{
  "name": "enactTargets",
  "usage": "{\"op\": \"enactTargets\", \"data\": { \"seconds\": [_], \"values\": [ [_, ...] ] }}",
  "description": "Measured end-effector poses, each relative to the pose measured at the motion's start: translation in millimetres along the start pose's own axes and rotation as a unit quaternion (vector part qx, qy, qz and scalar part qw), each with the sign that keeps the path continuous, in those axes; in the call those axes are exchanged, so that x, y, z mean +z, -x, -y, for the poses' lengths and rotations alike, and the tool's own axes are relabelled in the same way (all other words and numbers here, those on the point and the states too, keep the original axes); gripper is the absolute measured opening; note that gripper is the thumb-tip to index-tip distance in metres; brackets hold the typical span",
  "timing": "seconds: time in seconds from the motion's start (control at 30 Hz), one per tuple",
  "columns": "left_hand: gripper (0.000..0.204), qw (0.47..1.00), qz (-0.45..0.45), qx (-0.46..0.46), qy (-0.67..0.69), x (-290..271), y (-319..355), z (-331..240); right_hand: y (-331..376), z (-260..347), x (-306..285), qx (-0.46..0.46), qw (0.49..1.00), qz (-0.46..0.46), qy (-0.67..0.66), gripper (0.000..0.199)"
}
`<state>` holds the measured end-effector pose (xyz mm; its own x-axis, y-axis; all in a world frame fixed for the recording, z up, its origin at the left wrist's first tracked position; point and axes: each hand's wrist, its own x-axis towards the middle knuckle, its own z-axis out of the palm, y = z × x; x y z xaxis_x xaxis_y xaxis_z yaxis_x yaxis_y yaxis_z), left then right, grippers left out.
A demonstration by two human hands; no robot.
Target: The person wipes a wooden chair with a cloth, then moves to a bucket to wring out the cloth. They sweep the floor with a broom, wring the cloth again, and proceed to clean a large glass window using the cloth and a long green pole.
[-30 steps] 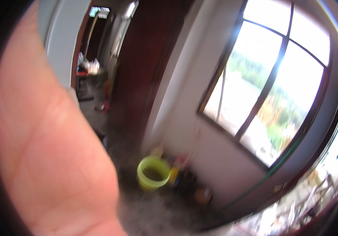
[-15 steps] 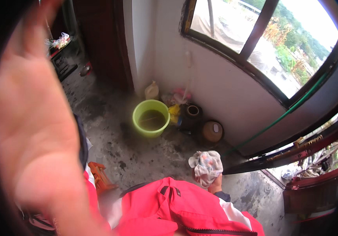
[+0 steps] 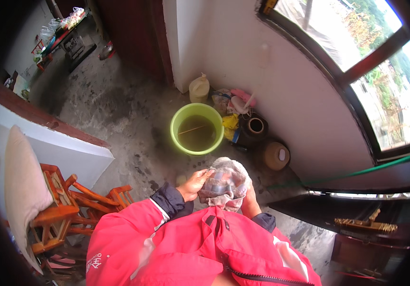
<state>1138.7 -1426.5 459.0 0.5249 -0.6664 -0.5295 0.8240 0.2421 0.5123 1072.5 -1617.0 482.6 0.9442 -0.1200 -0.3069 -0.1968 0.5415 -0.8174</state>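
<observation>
A damp-looking, greyish patterned cloth (image 3: 224,183) is bunched up in front of my red jacket, held between both hands. My left hand (image 3: 196,184) grips its left edge, thumb on top and fingers curled beneath. My right hand (image 3: 249,201) holds the right side from below; the cloth covers most of its fingers. Just beyond the cloth, a lime-green bucket (image 3: 173,129) stands on the floor. Murky water fills part of it, and a thin stick (image 3: 191,130) lies in the water.
Behind the bucket are a pale jug (image 3: 199,88), a yellow bag (image 3: 230,125), a dark jar (image 3: 254,127) and a brown jar (image 3: 275,156) along the wall. Wooden chairs (image 3: 57,209) and a beige cushion (image 3: 24,171) crowd the left. A green pole (image 3: 371,168) slants at right.
My left hand, raised close to the camera before, has come down onto the cloth. The cloth has moved left and up in the picture, and the view has shifted.
</observation>
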Motion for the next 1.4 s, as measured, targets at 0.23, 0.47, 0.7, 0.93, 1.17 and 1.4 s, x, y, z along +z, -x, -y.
{"op": "enactTargets", "data": {
  "seconds": [0.23,0.47,0.7,0.93,1.17,1.4],
  "values": [
    [0.029,0.992,-0.121,0.043,0.019,-101,-91,-57,-145,-46,33,0.129,0.986,-0.099,0.023,0.034],
    [0.056,0.800,-0.367,0.004,-0.474,-225,-228,-62,-285,-106,-25,-0.089,0.693,-0.073,0.712,0.053],
    [0.062,0.750,-0.211,-0.059,-0.624,-297,-308,-35,-379,-228,-104,0.033,0.674,0.177,0.716,0.043],
    [0.073,0.746,-0.246,-0.165,-0.596,-357,-406,20,-499,-332,-118,0.071,0.554,0.283,0.779,0.056],
    [0.075,0.847,-0.238,-0.324,-0.348,-406,-450,61,-533,-384,-134,0.277,0.433,0.339,0.788,0.063],
    [0.084,0.870,-0.394,-0.192,0.225,-377,-435,68,-492,-378,-161,0.164,0.696,0.260,0.649,0.041]
  ]
}}
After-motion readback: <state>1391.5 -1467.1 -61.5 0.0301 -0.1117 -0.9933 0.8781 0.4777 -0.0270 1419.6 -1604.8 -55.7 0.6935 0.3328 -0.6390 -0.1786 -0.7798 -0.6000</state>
